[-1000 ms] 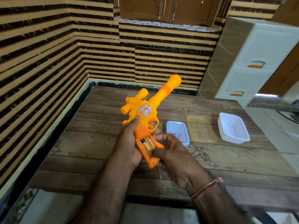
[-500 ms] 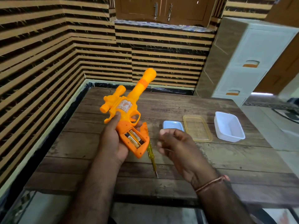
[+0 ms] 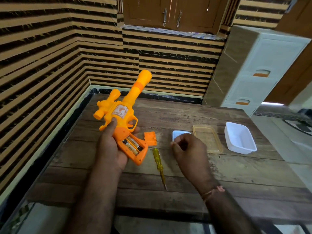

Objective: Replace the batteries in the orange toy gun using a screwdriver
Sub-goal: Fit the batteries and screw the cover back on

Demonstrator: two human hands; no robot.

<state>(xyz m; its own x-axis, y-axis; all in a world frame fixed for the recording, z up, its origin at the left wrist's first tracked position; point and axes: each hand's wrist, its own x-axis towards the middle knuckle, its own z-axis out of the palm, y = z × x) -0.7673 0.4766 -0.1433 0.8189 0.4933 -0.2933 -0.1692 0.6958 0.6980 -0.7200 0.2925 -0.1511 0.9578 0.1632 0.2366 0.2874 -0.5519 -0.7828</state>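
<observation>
The left hand (image 3: 111,147) grips the orange toy gun (image 3: 124,119) by its handle above the left part of the wooden bench (image 3: 194,169), thumb on the body and fingers curled underneath, the barrel pointing up and away toward the striped wall. The handle's compartment is uncovered, with batteries (image 3: 132,144) lying in it. Just right of the handle the orange battery cover (image 3: 150,138) lies on the bench, and near it the yellow screwdriver (image 3: 158,164), tip toward the person. Further right the right hand (image 3: 187,149) hovers with fingers curled; whether they pinch anything I cannot tell. Behind it sit a blue lid (image 3: 179,133), a clear yellowish lid (image 3: 206,138) and a white tub (image 3: 239,138).
</observation>
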